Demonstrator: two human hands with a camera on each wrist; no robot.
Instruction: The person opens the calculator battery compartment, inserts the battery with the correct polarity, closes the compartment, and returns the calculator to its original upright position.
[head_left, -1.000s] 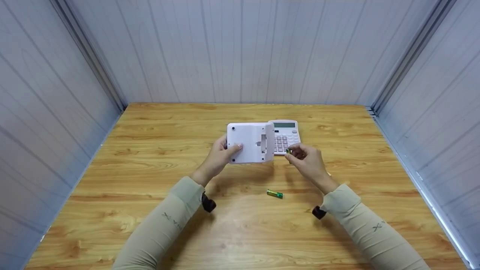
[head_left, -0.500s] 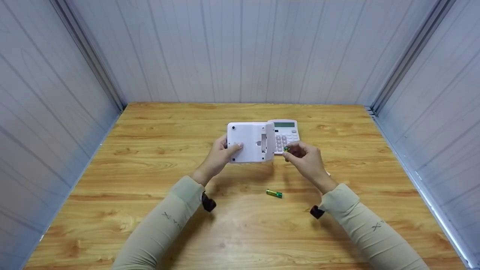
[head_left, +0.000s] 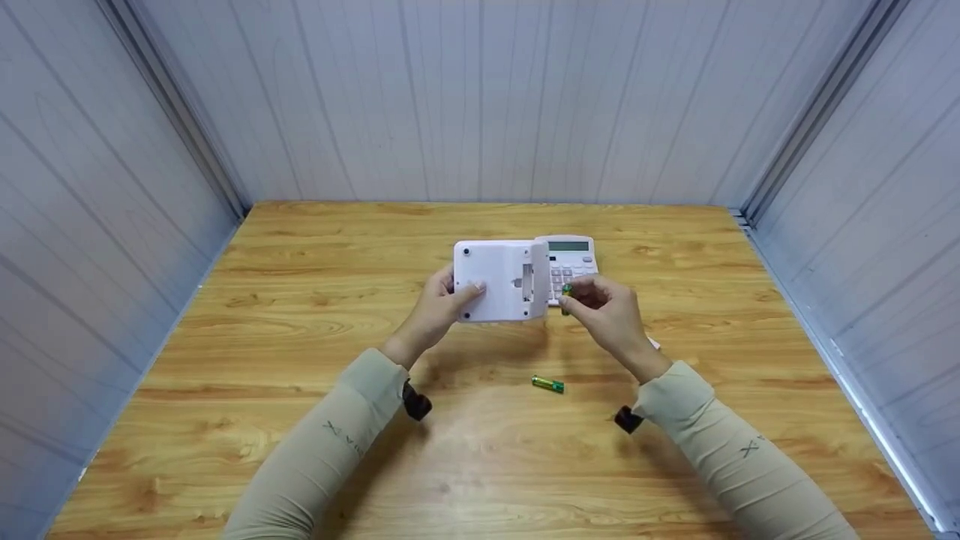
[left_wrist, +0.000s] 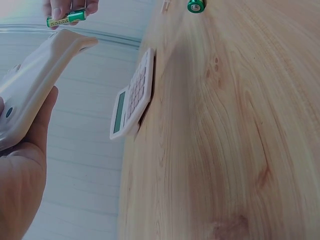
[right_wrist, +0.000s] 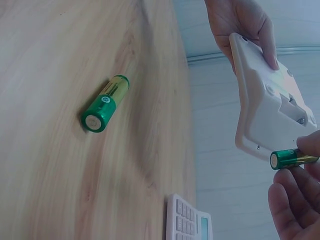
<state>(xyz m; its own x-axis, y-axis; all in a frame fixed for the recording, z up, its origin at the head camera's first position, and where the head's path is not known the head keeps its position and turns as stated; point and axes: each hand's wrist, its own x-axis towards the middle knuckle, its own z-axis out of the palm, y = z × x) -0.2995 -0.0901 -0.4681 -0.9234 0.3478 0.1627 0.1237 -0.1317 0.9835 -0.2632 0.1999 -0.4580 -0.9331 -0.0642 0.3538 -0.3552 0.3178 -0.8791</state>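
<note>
My left hand [head_left: 436, 309] grips a white calculator [head_left: 491, 281] above the table, its back turned toward me and the thumb across it. An uncovered battery compartment [head_left: 528, 283] lies along its right part, with metal contacts visible in the right wrist view. Just right of that calculator, my right hand [head_left: 615, 315] pinches a green and gold battery [right_wrist: 287, 158] between thumb and fingers, apart from the compartment. A second such battery [head_left: 547, 385] lies on the table below the hands.
Behind the hands, another white calculator [head_left: 571, 259] lies face up on the wooden table [head_left: 337, 247]. A small white piece [head_left: 654, 343] lies partly hidden beside the right wrist. Pale panel walls [head_left: 480, 105] enclose the table at the back and sides.
My right hand has moved slightly left toward the held calculator, and its battery has turned more upright between the fingers. The left hand keeps its grip almost still.
</note>
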